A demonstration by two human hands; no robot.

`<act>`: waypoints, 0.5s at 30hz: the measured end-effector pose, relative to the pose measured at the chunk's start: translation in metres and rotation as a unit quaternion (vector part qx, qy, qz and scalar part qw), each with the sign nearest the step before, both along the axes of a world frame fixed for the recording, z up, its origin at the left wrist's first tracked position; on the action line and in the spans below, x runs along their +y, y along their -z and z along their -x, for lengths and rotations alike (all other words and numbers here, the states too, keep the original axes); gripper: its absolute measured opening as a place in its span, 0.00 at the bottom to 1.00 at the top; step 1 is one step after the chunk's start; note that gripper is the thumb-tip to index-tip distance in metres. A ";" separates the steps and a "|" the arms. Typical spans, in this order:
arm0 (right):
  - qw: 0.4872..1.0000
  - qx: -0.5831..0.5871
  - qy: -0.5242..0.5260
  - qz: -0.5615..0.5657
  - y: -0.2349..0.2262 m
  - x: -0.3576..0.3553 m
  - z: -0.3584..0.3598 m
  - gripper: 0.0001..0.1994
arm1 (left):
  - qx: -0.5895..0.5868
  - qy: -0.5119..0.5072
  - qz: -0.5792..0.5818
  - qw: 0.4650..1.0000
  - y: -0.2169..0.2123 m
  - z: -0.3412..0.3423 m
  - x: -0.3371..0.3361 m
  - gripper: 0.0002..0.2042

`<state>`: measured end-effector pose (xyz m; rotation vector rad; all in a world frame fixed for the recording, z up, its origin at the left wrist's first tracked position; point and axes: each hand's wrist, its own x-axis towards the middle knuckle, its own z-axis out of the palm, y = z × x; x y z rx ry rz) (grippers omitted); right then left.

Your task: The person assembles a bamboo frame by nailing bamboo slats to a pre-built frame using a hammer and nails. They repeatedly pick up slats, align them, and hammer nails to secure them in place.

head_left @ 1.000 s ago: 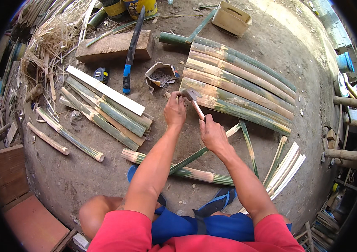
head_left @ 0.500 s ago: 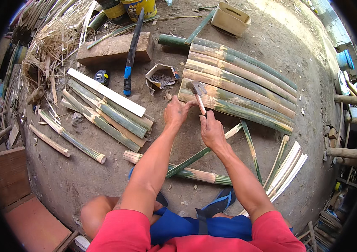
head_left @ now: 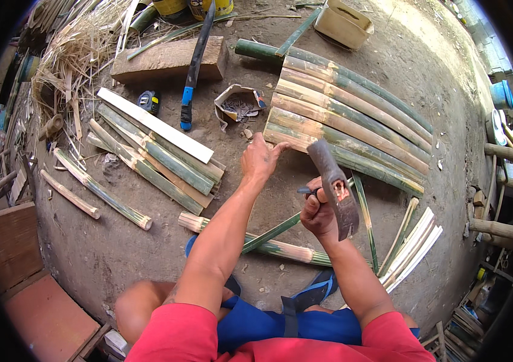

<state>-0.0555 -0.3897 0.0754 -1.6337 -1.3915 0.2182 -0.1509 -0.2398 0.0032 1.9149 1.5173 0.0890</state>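
Note:
My left hand (head_left: 259, 160) grips the near left corner of a panel of split bamboo slats (head_left: 344, 114), its thumb stretched along the nearest slat and the other fingers partly hidden at the edge. My right hand (head_left: 320, 212) is closed round the handle of a claw hammer. The hammer's dark metal head (head_left: 336, 187) is raised toward me, clear of the panel, with the handle mostly hidden behind it. A torn paper bag of nails (head_left: 239, 107) stands just beyond my left hand.
Left of my arms lie split bamboo pieces (head_left: 147, 160), a pale strip (head_left: 153, 125) and a tape measure (head_left: 148, 102). A long blade (head_left: 198, 57) leans on a wooden block (head_left: 147, 65). More bamboo strips (head_left: 412, 250) lie near my right arm. A beige container (head_left: 344, 25) stands at the back.
My right hand has lifted the hammer from the panel's near left corner up and back toward me. My left hand stays at that corner, its thumb now stretched out.

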 end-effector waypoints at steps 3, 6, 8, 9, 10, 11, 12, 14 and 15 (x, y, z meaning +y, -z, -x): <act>0.939 -0.006 0.051 0.339 0.008 0.002 0.000 0.11 | 0.001 0.012 0.000 1.000 0.005 0.001 0.002 0.37; 0.979 0.018 0.060 0.192 0.012 0.006 0.001 0.09 | -0.001 0.010 0.001 1.000 0.006 0.001 0.005 0.36; 0.995 -0.005 0.040 0.095 0.011 0.008 0.001 0.10 | -0.009 0.013 0.005 1.000 0.006 0.001 0.005 0.36; 0.997 -0.048 0.026 0.061 0.009 0.008 0.002 0.10 | -0.009 0.016 0.004 1.000 0.005 0.002 0.005 0.37; 0.995 -0.101 0.007 0.019 0.007 0.009 0.001 0.10 | 0.010 0.020 0.022 1.000 0.004 0.002 0.004 0.38; 0.926 -0.036 0.046 0.373 0.005 0.009 0.002 0.11 | 0.000 0.014 0.024 1.000 0.003 0.001 0.003 0.38; 0.896 -0.036 0.059 0.439 0.005 0.014 0.000 0.13 | 0.004 0.006 0.035 0.999 0.002 0.000 0.004 0.38; 0.932 -0.033 0.086 0.350 0.003 0.019 -0.001 0.14 | -0.013 0.004 0.026 1.000 0.001 0.000 0.006 0.39; 0.953 -0.033 0.092 0.287 0.002 0.020 -0.001 0.13 | -0.027 0.006 0.022 0.999 0.001 0.004 0.004 0.39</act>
